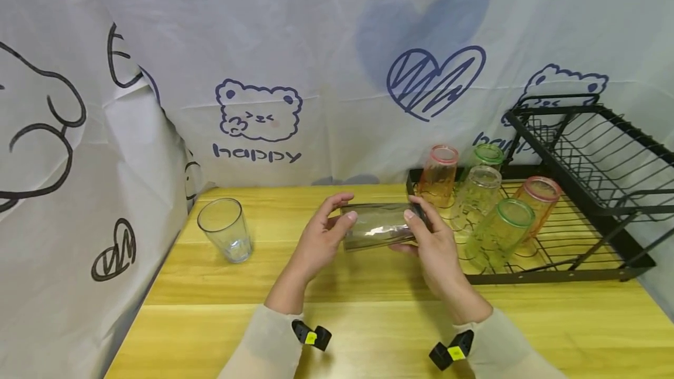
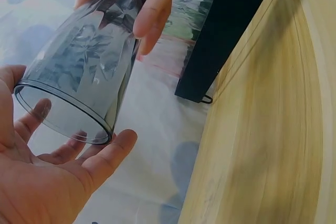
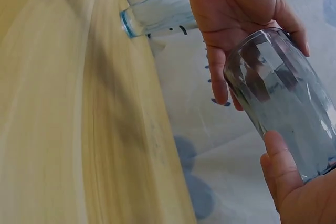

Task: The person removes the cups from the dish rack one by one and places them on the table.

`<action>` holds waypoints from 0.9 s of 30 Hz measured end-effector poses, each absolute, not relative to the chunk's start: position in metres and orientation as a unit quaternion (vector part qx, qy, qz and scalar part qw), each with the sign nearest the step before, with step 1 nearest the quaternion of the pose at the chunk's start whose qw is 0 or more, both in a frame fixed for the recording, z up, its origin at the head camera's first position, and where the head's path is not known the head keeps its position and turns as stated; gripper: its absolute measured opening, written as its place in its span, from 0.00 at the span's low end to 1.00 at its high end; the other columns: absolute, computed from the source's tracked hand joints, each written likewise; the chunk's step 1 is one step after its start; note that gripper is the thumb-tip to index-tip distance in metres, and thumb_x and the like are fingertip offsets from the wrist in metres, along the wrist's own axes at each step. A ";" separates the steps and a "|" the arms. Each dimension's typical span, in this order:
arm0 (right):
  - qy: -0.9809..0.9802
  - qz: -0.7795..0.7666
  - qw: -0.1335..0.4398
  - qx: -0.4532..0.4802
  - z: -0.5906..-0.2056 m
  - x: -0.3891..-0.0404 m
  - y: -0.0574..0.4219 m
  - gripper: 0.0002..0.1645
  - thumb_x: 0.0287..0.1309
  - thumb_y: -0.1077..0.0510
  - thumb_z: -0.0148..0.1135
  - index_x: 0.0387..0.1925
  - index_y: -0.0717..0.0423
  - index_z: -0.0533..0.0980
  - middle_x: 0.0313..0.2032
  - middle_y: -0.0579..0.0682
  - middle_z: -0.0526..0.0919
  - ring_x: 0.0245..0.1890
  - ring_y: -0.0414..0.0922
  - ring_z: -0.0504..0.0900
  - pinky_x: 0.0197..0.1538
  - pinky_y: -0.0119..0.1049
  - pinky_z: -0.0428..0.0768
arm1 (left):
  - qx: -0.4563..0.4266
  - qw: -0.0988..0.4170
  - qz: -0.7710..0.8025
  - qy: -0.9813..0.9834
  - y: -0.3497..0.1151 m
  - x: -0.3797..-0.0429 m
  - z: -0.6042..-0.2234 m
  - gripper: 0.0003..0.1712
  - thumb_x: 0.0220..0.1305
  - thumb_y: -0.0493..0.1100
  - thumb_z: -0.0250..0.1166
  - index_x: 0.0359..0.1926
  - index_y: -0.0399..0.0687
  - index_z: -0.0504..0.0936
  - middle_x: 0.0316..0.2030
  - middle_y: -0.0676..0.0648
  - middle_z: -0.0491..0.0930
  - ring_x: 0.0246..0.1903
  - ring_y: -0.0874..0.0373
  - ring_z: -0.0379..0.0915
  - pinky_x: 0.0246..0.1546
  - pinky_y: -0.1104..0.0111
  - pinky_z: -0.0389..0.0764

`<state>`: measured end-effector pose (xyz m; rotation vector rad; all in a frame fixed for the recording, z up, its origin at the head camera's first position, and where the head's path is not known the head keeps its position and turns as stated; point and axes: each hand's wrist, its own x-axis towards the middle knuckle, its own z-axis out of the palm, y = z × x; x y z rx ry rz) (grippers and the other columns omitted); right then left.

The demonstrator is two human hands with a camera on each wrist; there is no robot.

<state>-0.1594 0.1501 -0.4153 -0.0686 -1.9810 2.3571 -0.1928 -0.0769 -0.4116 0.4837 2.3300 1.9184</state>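
Note:
A smoky grey drinking glass (image 1: 376,227) lies sideways in the air between both hands, above the wooden table. My left hand (image 1: 321,235) holds its open rim end, thumb on the near side and fingers behind. The base end is gripped by my right hand (image 1: 434,244), thumb across the near side. In the left wrist view, the glass (image 2: 84,61) shows a faceted pattern, and left fingers are visible through it. The right wrist view shows the same glass (image 3: 283,98) tilted, with the right thumb along its side.
On the left of the table (image 1: 253,320), a clear glass (image 1: 226,230) stands upright. To the right is a black wire dish rack (image 1: 553,278) holding several tinted glasses, including a green one (image 1: 500,235) and an orange one (image 1: 439,177). A printed white cloth (image 1: 337,45) hangs behind.

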 end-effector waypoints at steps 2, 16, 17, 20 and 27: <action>-0.635 0.772 0.025 -0.026 -0.417 -0.159 0.148 0.30 0.81 0.49 0.55 0.78 0.43 0.65 0.59 0.52 0.67 0.49 0.46 0.78 0.48 0.47 0.91 | 0.154 0.037 0.628 0.762 -0.078 -0.191 -0.411 0.23 0.79 0.56 0.60 0.71 0.66 0.73 0.71 0.50 0.70 0.68 0.47 0.74 0.61 0.47 0.80; -0.540 0.837 -0.074 -0.050 -0.432 -0.162 0.133 0.29 0.84 0.47 0.47 0.79 0.42 0.61 0.61 0.58 0.72 0.43 0.47 0.91 0.53 0.47 0.89 | 0.167 0.042 0.594 0.786 -0.092 -0.182 -0.402 0.31 0.72 0.53 0.69 0.73 0.61 0.72 0.69 0.47 0.70 0.66 0.46 0.71 0.61 0.49 0.81; -0.534 0.840 -0.082 -0.051 -0.433 -0.161 0.133 0.29 0.84 0.47 0.46 0.80 0.42 0.60 0.62 0.59 0.72 0.44 0.46 0.91 0.54 0.47 0.89 | 0.168 0.043 0.584 0.793 -0.092 -0.181 -0.401 0.35 0.70 0.52 0.71 0.74 0.62 0.70 0.71 0.46 0.69 0.66 0.45 0.71 0.62 0.48 0.81; -0.512 0.851 -0.101 -0.055 -0.434 -0.161 0.131 0.30 0.85 0.46 0.45 0.80 0.43 0.58 0.65 0.59 0.72 0.44 0.45 0.92 0.55 0.45 0.89 | 0.170 0.045 0.554 0.814 -0.095 -0.177 -0.396 0.44 0.63 0.51 0.77 0.77 0.65 0.67 0.74 0.44 0.65 0.66 0.42 0.70 0.63 0.47 0.80; -0.494 0.859 -0.130 -0.048 -0.438 -0.160 0.130 0.30 0.84 0.42 0.43 0.80 0.43 0.57 0.60 0.53 0.80 0.45 0.45 0.92 0.55 0.45 0.89 | 0.161 0.036 0.511 0.844 -0.099 -0.169 -0.386 0.49 0.59 0.52 0.79 0.78 0.69 0.65 0.76 0.43 0.64 0.67 0.39 0.70 0.64 0.44 0.79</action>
